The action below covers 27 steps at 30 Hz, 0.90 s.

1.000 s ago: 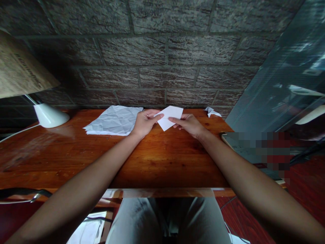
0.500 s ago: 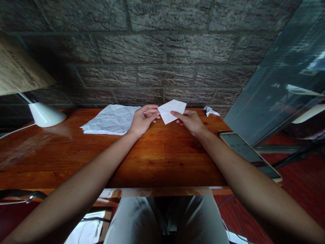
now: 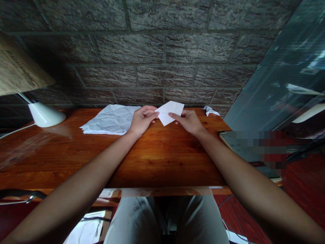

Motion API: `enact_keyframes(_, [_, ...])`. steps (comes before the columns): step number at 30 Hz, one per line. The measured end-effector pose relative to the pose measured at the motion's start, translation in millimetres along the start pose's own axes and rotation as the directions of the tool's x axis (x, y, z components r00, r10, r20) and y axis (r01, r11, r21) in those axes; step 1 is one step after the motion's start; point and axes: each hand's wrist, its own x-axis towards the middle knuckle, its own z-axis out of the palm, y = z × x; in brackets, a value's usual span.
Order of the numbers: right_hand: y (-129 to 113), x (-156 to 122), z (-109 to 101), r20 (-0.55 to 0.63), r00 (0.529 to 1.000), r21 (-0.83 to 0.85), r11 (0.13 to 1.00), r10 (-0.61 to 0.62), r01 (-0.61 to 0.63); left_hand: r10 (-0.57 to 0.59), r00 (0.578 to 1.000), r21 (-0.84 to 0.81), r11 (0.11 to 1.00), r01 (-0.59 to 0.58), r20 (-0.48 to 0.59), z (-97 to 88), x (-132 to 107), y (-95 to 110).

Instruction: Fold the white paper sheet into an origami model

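A small white sheet of paper (image 3: 170,110), folded into a kite-like shape, is held up between my hands above the far part of the table. My left hand (image 3: 143,118) pinches its left corner between thumb and fingers. On the other side, my right hand (image 3: 188,121) grips the paper, thumb on the front face and fingers behind it, mostly hidden. Creased white sheets (image 3: 111,118) lie stacked just left of my left hand. Beyond my right hand sits a small folded paper piece (image 3: 211,110).
A lamp (image 3: 45,113) with a white base stands at the left, its cord trailing off the wooden table (image 3: 162,162). A phone (image 3: 235,144), partly blurred out, lies at the right edge by my forearm. A stone-block wall (image 3: 162,51) rises directly behind the table.
The folded paper has shifted slightly left and down. My left thumb and fingers now close on its left corner, where before they were at its edge.
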Motion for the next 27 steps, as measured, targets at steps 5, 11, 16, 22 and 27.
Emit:
enact_keyframes(5, [5.5, 0.9, -1.8, -0.002, 0.999, -0.110, 0.993, -0.039, 0.038, -0.004, 1.000, 0.037, 0.999, 0.005, -0.015, -1.3, 1.0, -2.5])
enact_keyframes(11, [6.5, 0.3, -3.8, -0.029, 0.997, -0.262, 0.963, -0.074, 0.064, -0.037, 0.999, 0.022, 0.999, 0.037, -0.007, -3.2, 2.0, -3.2])
enact_keyframes(16, [3.1, -1.4, -3.4, -0.036, 0.993, -0.294, 0.951, -0.112, 0.096, -0.048, 0.999, 0.002, 0.999, 0.048, 0.013, -4.0, 3.0, -2.0])
enact_keyframes(22, [2.4, -1.9, -1.2, -0.031, 0.995, -0.255, 0.963, -0.099, 0.088, -0.105, 0.994, -0.026, 0.994, 0.106, 0.005, -2.3, 1.8, -3.2])
enact_keyframes(27, [-2.1, -2.8, 0.3, -0.049, 0.995, -0.154, 0.985, -0.085, 0.076, -0.060, 0.998, -0.062, 0.996, 0.059, -0.006, 0.5, -0.4, 0.2])
